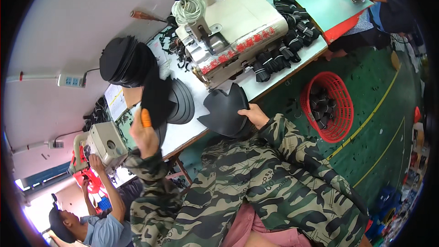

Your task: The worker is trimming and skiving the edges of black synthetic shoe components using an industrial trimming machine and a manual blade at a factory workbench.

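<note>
Work in progress. My left hand (145,132) gripped a black fabric piece (155,98) lifted off the fanned stack (180,103); my right hand (255,115) pinched a scalloped black panel (225,110) beside the sewing machine (233,32). I judged most pieces remained unsewn.

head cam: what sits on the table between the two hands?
In the head view, a fanned stack of black curved pieces lies on the white table, between the left hand and the right hand.
</note>
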### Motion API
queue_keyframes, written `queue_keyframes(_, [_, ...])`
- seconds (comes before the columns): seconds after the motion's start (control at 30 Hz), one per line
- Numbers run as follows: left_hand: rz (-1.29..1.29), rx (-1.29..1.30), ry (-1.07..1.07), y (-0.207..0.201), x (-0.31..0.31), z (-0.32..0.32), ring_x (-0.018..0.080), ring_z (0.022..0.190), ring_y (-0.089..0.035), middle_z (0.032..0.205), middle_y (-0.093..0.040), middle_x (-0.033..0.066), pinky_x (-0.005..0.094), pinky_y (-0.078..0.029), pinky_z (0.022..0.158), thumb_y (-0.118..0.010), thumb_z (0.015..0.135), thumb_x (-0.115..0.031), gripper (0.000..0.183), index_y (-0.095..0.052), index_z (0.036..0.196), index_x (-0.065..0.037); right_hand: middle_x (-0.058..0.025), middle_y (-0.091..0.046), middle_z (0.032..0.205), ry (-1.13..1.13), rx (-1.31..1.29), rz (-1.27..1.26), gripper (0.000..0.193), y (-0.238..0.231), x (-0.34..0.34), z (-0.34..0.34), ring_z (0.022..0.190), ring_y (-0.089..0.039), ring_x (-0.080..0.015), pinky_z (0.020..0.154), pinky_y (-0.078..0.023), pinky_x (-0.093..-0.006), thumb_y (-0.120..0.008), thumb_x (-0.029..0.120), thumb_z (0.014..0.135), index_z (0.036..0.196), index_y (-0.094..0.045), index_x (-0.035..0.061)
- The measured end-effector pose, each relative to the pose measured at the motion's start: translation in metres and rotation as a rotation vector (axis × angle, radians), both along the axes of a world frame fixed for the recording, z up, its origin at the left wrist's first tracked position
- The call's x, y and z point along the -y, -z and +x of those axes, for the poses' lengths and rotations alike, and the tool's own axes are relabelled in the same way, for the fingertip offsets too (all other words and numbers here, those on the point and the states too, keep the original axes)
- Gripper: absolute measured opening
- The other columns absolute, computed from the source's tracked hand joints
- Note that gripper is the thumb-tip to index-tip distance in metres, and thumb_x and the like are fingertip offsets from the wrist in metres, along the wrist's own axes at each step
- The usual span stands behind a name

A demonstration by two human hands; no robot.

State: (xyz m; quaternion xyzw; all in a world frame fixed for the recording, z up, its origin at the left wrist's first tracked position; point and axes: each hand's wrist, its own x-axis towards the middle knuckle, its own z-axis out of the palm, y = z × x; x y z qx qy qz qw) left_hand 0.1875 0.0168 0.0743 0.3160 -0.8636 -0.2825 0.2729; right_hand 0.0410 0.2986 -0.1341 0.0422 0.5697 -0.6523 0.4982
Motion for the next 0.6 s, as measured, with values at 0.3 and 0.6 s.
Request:
queue_keyframes(0.3, [0.185, 0.385, 0.427, 0.126, -0.097, -0.014, 0.0376, 0.092, -0.06, 0.102, -0.063, 0.0176, 0.0446, -0.049, 0.081, -0.073, 0.08, -0.03, 0.047, -0.06, 0.115, -0.002, -0.0093, -0.069, 0.099, -0.076, 0.03, -0.057, 0.029, -0.032, 0.017, 0.008, 0.084, -0.065, -0.0162, 0.078, -0.051, -0.0293, -0.065, 0.016, 0.089, 0.107, -0.065, -0.0061])
queue_keyframes(0.6, [0.405, 0.4, 0.536, 0.139, -0.112, -0.032, 0.0346, 0.095, -0.065, 0.107, -0.065, 0.0196, 0.037, -0.051, 0.083, -0.071, 0.083, -0.024, 0.037, -0.065, 0.111, 0.0, -0.0038, -0.066, 0.093, -0.171, 0.158, -0.044, 0.038, -0.041, 0.006, 0.004, 0.075, -0.065, -0.0096, 0.058, -0.054, -0.0241, -0.062, 0.036, 0.094, 0.111, -0.061, 0.0023])
